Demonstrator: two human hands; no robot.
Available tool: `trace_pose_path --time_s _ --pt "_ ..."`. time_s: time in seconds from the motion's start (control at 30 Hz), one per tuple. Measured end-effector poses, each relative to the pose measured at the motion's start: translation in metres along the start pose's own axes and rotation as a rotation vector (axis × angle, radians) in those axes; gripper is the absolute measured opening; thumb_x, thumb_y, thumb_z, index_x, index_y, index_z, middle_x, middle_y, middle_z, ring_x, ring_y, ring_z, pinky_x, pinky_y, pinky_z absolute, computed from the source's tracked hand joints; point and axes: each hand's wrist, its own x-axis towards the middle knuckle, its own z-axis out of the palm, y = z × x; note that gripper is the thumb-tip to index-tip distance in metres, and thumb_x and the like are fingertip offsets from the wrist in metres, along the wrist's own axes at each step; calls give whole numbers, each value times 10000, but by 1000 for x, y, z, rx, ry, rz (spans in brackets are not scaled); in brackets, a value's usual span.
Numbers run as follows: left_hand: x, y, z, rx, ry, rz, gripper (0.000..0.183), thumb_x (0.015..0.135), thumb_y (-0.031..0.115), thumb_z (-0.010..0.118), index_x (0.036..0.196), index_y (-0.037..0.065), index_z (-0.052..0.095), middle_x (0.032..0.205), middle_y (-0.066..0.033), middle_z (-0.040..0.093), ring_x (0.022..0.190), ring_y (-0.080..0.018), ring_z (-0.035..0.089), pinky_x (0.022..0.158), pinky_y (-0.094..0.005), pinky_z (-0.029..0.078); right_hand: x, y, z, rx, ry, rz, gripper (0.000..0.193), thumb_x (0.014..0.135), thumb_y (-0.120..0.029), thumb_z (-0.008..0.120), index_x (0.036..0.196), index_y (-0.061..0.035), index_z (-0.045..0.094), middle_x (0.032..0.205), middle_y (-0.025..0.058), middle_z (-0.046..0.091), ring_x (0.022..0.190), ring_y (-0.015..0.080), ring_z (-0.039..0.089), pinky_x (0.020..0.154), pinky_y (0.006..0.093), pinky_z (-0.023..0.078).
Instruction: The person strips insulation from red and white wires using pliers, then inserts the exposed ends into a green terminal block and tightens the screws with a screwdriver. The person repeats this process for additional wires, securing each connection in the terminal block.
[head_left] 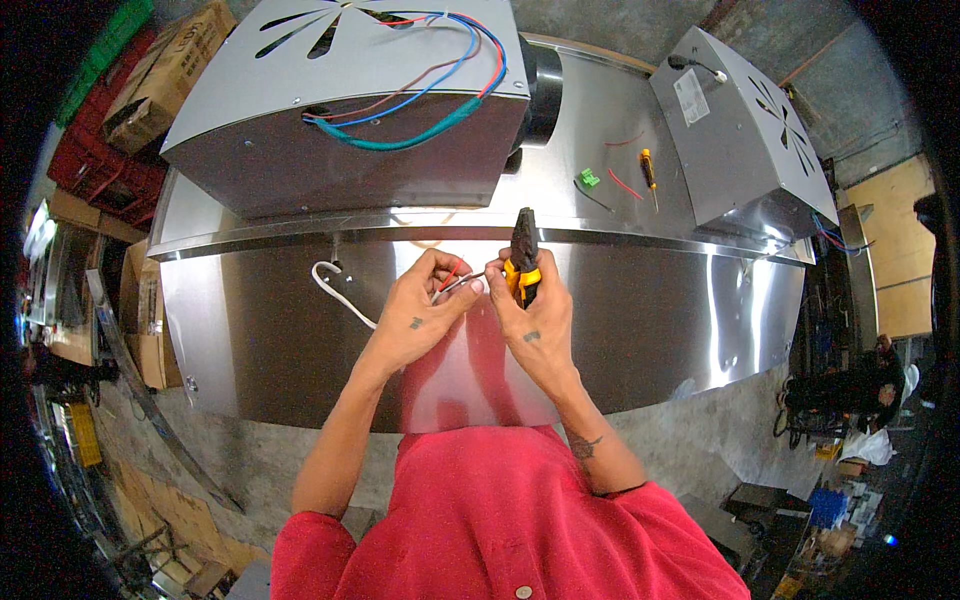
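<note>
Workshop, concrete floor [690, 425], stainless-steel surface [640, 330]; outer margins lost in black. Positions relative to the pliers.

- Cardboard box [170, 85], far left, beyond; partly hidden by the next item.
- Large grey box [350, 165], left, beyond; top cut off; coloured leads [405, 143] looping from a hole.
- White cable [335, 285], left; lower end passes behind the wrist.
- Left hand [415, 310], just left; fingers pinched on thin wires [463, 281], tips partly covered.
- Right hand [537, 318], closed round pliers [524, 240], yellow-handled, grips mostly hidden; cannot tell whether the tool's nose is parted.
- Green connector [588, 178], right, beyond.
- Yellow screwdriver [649, 170], farther right.
- Second grey box [740, 150], far right; trailing leads [835, 237] fade into shadow.
</note>
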Motion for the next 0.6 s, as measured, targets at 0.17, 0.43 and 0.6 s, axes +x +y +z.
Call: trace_pose_path --time_s 0.17,0.43,0.6 --pt "0 4 -3 -163 -83 -117 343 1030 302 750 1194 7 688 968 -16 693 900 -83 599 834 -264 499 -4 6 4 -50 64 -92 265 994 -125 748 1189 -4 614 957 166 742 826 257 752 713 387 586" --pt "3 4 -9 -358 -123 -223 259 1032 255 744 1154 28 723 980 13 693 880 -66 597 811 -240 472 -5 20 8 -170 110 -429 336 908 8 780 1195 -15 609 1019 177 707 833 349 747 711 411 594" --pt "7 2 -9 -439 -60 -243 224 1034 263 739 1114 54 717 889 37 641 764 -46 540 697 -221 440 -5 17 8 -195 117 -494 308 926 -10 779 1186 -13 612 1013 174 709 825 310 741 701 386 588"
